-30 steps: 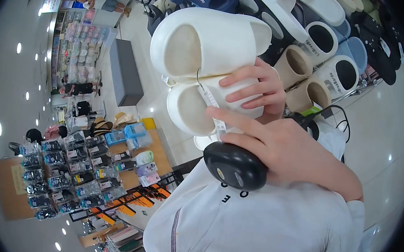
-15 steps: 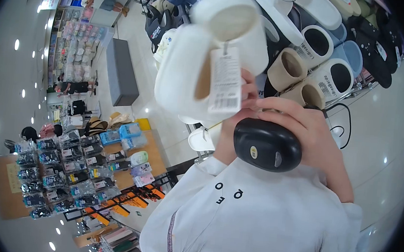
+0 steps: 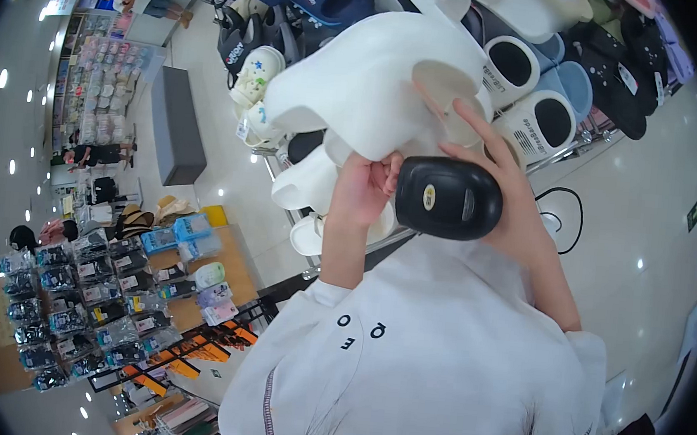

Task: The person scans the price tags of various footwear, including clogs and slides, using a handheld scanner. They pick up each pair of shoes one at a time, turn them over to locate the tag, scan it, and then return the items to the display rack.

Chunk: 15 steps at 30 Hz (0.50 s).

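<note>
A pair of white slippers (image 3: 369,74) is held up in front of the shoe display, with no tag facing the camera. My left hand (image 3: 368,188) has its fingers curled at the slippers' lower edge. Beside it, my right hand (image 3: 513,186) is wrapped round a rounded black handheld device (image 3: 449,199). Its upper fingers reach up to touch the slipper's opening. The device hides part of both hands' fingers.
Behind the slippers is a rack of shoes, with cream-and-black slippers (image 3: 543,123) and white clogs (image 3: 258,75). At left are a grey bench (image 3: 176,126) and packaged goods (image 3: 72,297). A black cable (image 3: 580,225) loops at right. People stand far off.
The white slippers have turned, so their hanging barcode tag no longer shows. My left hand has come out from behind the black device, and both hands sit higher in view.
</note>
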Each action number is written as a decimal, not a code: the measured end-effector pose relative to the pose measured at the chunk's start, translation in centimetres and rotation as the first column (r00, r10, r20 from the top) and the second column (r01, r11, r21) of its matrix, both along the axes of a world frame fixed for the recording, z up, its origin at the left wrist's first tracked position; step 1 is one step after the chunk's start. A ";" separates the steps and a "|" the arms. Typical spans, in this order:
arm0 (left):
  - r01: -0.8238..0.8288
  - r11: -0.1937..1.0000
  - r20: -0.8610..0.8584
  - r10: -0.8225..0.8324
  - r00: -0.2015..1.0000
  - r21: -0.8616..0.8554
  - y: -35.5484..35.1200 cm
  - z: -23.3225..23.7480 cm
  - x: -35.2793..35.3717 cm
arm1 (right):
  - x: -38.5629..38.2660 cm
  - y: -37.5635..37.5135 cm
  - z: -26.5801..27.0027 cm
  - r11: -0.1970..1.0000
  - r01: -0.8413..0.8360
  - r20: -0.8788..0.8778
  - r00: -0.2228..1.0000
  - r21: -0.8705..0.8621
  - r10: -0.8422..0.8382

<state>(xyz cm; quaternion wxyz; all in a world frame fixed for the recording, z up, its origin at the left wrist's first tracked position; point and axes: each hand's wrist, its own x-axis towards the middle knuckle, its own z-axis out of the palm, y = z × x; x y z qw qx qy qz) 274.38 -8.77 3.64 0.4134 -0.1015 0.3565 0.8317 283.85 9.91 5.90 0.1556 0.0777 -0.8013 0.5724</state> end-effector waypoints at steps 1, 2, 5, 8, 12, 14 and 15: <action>-0.024 0.987 -0.129 0.003 0.992 -0.161 0.5 0.1 0.1 | 0.2 0.3 0.0 1.000 -0.006 0.015 1.000 0.028 0.006; -0.064 0.961 -0.175 0.017 0.984 -0.267 1.2 0.3 0.2 | 0.4 0.4 -0.2 1.000 -0.009 0.043 0.999 0.011 0.008; -0.076 0.917 -0.159 0.014 0.987 -0.392 2.8 0.0 -0.1 | 0.5 0.8 -1.0 0.999 0.013 0.034 0.999 -0.043 -0.011; 0.013 0.925 -0.216 -0.103 0.971 -0.380 2.3 -1.5 -0.5 | 0.7 1.5 -2.2 0.993 0.084 0.095 0.993 -0.082 -0.076; 0.046 0.911 -0.281 -0.174 0.944 -0.410 2.2 -1.9 -1.0 | 1.5 2.7 -3.8 0.975 0.195 0.160 0.971 -0.105 -0.177; 0.051 0.882 -0.278 -0.202 0.939 -0.469 2.3 -2.3 -1.5 | 2.1 3.0 -4.5 0.970 0.198 0.211 0.963 -0.140 -0.167; 0.044 0.892 -0.277 -0.186 0.943 -0.450 2.3 -2.4 -1.8 | 2.3 3.0 -4.7 0.975 0.188 0.213 0.964 -0.119 -0.160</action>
